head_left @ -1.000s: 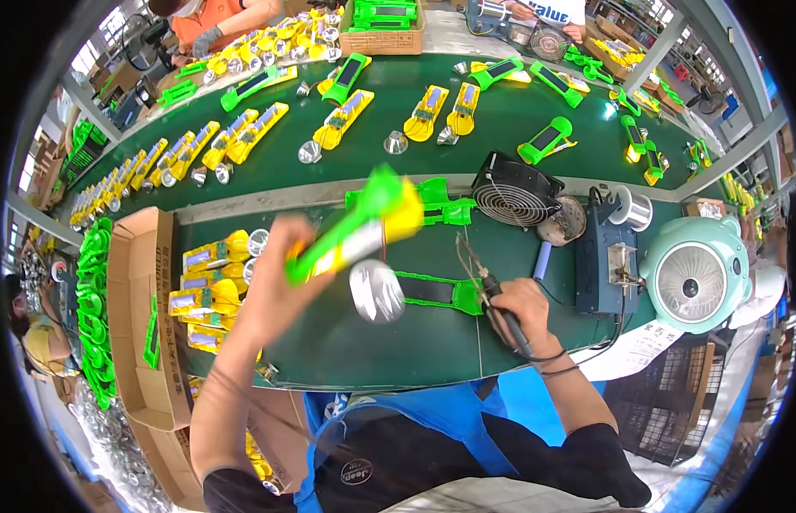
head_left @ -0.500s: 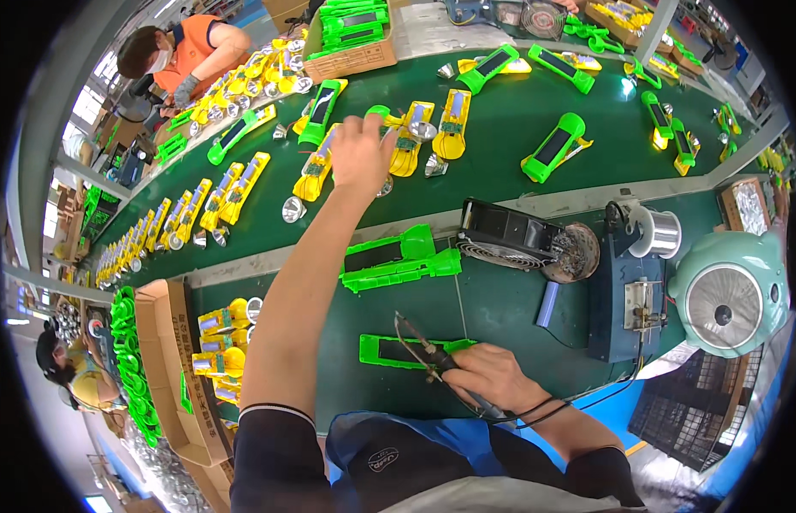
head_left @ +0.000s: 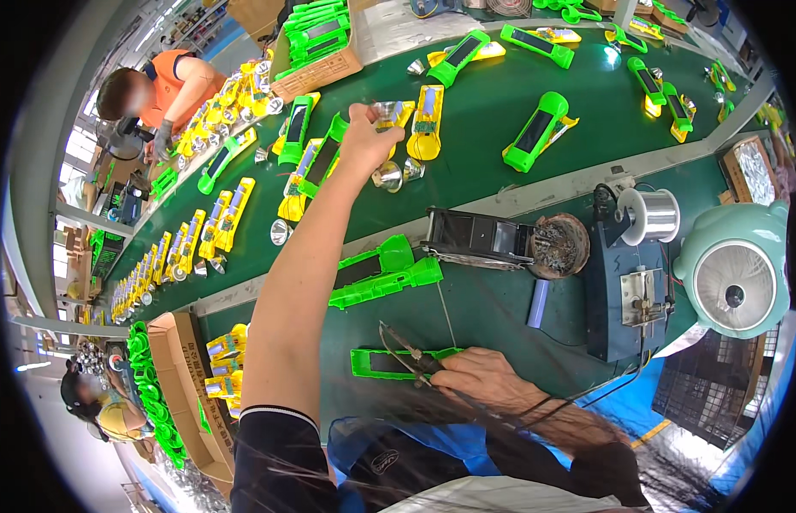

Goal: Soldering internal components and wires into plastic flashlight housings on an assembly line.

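Soldering iron [head_left: 425, 364] in the closed right hand [head_left: 479, 374], near the table's [head_left: 500, 316] front edge: likely light, stiff, best taken by its handle. Left hand [head_left: 365, 145] at yellow lamp shell [head_left: 406, 114]; its grip I cannot tell.

The setting is a factory assembly workshop, as shown by the long green line [head_left: 462, 181] bearing many similar yellow-and-green lamp units [head_left: 427, 126], the wire spool [head_left: 656, 215] at right, the parts carton [head_left: 322, 73] at far left, and, on the left, a worker in orange [head_left: 186, 83] and another in yellow [head_left: 124, 419].
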Motion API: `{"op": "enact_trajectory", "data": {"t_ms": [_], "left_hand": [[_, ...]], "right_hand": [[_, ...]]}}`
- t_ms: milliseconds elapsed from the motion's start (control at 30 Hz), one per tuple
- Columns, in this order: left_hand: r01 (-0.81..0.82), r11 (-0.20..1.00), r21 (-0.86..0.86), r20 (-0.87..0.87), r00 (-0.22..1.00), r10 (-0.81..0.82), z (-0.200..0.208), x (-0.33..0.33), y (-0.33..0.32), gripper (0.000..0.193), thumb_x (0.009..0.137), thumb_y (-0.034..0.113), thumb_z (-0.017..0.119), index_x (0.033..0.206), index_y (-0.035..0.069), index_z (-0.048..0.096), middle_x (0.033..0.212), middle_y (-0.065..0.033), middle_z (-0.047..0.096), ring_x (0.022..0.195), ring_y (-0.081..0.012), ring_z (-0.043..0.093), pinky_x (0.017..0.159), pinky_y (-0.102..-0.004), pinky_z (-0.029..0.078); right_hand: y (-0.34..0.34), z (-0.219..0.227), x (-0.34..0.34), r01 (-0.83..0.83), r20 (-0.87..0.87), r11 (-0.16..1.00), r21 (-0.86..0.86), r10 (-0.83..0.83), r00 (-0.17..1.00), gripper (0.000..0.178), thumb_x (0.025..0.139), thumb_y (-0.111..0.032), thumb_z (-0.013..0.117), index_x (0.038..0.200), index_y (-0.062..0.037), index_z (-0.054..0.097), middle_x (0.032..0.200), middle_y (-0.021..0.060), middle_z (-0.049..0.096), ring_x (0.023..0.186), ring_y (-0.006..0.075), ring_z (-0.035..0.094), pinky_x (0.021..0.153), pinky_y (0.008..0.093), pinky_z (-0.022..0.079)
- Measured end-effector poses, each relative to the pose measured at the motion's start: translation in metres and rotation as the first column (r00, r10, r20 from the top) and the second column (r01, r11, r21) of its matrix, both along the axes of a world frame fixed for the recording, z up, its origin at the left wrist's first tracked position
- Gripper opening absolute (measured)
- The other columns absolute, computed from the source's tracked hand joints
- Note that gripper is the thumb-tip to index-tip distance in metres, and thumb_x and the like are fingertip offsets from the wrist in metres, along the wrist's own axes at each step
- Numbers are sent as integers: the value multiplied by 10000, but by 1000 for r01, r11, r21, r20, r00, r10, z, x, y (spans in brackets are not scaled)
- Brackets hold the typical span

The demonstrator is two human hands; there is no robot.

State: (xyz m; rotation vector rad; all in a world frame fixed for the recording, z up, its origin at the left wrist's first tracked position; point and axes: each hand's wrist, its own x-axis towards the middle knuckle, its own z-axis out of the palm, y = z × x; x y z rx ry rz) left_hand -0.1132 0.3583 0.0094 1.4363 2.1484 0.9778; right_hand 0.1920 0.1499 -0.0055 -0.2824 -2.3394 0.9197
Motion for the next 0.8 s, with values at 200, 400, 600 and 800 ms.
{"op": "enact_trajectory", "data": {"t_ms": [200,400,600,800], "left_hand": [[19,964,265,89,995,-44,17,53,9,1021,695,227,717,1512,89,119,1240,-292,560,1031,-373,627,903,-417,480],[176,984,-7,-337,926,-168,4,62,45,646,807,299,649,1395,286,382,1137,-259,560,1056,-460,568,915,-500,476],[187,960,-209,-385,886,-256,17,77,42,655,693,204,782,1275,266,486,1126,-247,508,1087,-445,550,899,-467,503],[186,982,-27,-291,938,-186,24,57,20,734,582,267,829,1248,235,524,1109,-208,587,1064,-369,586,925,-446,488]], "right_hand": [[-3,-7,-2,20,0,998,-57,-20,1000,224,785,-73,690,985,-103,594,796,44,575,728,209,629,652,312,511],[-5,-15,-1,35,-2,995,-95,-35,999,277,779,-100,707,1038,-106,609,860,44,608,773,212,638,666,323,518],[-5,-17,2,1,-56,987,-163,-11,998,270,774,-58,705,1022,-91,602,880,67,621,761,241,640,659,344,510],[-7,-11,-1,-32,-1,989,-147,33,999,319,739,-9,703,1006,-123,573,800,83,606,718,280,634,615,372,496]]}}
